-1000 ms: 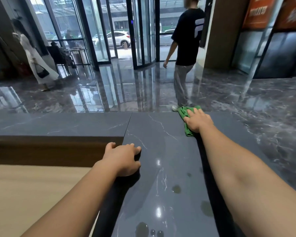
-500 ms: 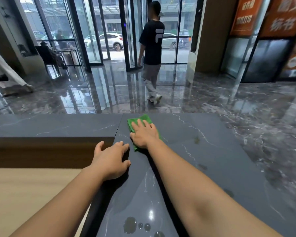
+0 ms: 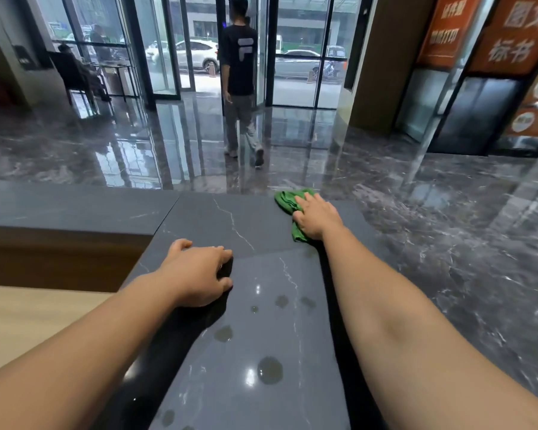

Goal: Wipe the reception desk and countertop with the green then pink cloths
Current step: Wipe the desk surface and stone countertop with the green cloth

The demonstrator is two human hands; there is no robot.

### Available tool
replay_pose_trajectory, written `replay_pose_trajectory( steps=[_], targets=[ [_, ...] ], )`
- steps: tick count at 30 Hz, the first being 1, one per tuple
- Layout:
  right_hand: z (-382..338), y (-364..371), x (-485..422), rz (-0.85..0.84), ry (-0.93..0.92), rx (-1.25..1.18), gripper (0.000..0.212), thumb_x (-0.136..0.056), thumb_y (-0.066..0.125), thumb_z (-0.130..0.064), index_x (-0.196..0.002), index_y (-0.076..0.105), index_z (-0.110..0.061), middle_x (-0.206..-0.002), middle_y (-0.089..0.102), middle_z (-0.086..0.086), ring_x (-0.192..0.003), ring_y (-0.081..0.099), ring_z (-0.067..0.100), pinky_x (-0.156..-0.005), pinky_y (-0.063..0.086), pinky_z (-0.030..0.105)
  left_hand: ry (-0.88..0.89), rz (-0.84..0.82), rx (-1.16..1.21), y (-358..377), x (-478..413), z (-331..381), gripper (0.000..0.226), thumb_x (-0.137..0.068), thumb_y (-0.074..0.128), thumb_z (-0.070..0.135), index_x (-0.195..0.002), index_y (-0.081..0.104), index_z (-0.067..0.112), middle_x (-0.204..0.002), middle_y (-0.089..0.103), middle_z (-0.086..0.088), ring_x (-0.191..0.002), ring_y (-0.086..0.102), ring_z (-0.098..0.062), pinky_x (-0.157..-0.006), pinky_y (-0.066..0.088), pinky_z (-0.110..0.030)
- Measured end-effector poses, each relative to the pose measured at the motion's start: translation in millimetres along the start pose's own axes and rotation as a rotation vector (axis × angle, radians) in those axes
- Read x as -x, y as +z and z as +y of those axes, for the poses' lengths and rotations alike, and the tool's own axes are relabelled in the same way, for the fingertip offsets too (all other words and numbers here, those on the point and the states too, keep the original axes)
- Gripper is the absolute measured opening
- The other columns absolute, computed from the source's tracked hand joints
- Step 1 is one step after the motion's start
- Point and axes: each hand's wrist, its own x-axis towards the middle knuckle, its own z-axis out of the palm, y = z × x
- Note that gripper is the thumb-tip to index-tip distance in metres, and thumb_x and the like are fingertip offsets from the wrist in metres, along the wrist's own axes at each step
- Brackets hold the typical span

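Swept right from the seam, the green cloth (image 3: 286,201) now lies at the far edge of the stone surface (image 3: 261,231) under the flat right hand (image 3: 316,218). Left hand (image 3: 199,273) rests loosely bent, holding nothing. Wet spots (image 3: 269,370), apparently water, remain nearer; no pink cloth in view, that pass seemingly still ahead.

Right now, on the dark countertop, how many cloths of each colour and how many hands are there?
Green cloth: 1
Pink cloth: 0 in view
Hands: 2 (left hand resting on the countertop, right hand pressing the green cloth)
Total: 3
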Motion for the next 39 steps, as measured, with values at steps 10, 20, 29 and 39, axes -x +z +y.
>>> replay_pose_trajectory(
  steps=[10,20,29,39],
  targets=[
    [59.0,-4.2,26.1,0.071,0.357,-0.125,0.056,-0.101,0.03,-0.029,-0.155,0.018,-0.019,-0.164,0.005,0.004,-0.15,0.003,0.026,-0.12,0.014,0.044,-0.038,-0.011,0.02,10.6,13.5,-3.6,0.041,-0.098,0.039,0.04,-0.134,0.045,0.022,-0.14,0.046,0.006,-0.129,0.044,-0.013,-0.114,0.007,-0.037],
    [-45.7,15.4,60.6,0.109,0.396,-0.083,0.06,-0.099,0.03,-0.027,-0.156,0.012,-0.017,-0.163,0.001,0.008,-0.15,-0.002,0.031,-0.12,0.0,0.046,-0.005,-0.016,0.088,13.2,17.3,-7.3,0.054,-0.1,0.037,0.041,-0.151,0.024,0.029,-0.159,0.017,0.008,-0.146,0.015,-0.007,-0.118,-0.005,-0.042],
    [-97.3,23.1,81.3,0.022,-0.068,-0.052,0.054,-0.103,0.028,-0.033,-0.155,0.013,-0.025,-0.164,0.002,0.001,-0.15,-0.001,0.023,-0.121,0.001,0.041,-0.018,-0.047,0.032,7.1,16.1,-3.1,0.053,-0.099,0.038,0.042,-0.15,0.028,0.029,-0.159,0.021,0.007,-0.145,0.023,-0.012,-0.116,-0.004,-0.043],
    [-2.0,4.5,91.6,0.042,0.052,-0.097,0.055,-0.103,0.029,-0.033,-0.155,0.017,-0.024,-0.164,0.006,-0.003,-0.15,0.002,0.015,-0.12,0.006,0.036,-0.04,-0.074,0.052,6.2,10.6,-8.5,0.056,-0.097,0.041,0.048,-0.15,0.029,0.031,-0.157,0.023,0.012,-0.142,0.028,-0.011,-0.117,-0.007,-0.046]
  ],
)
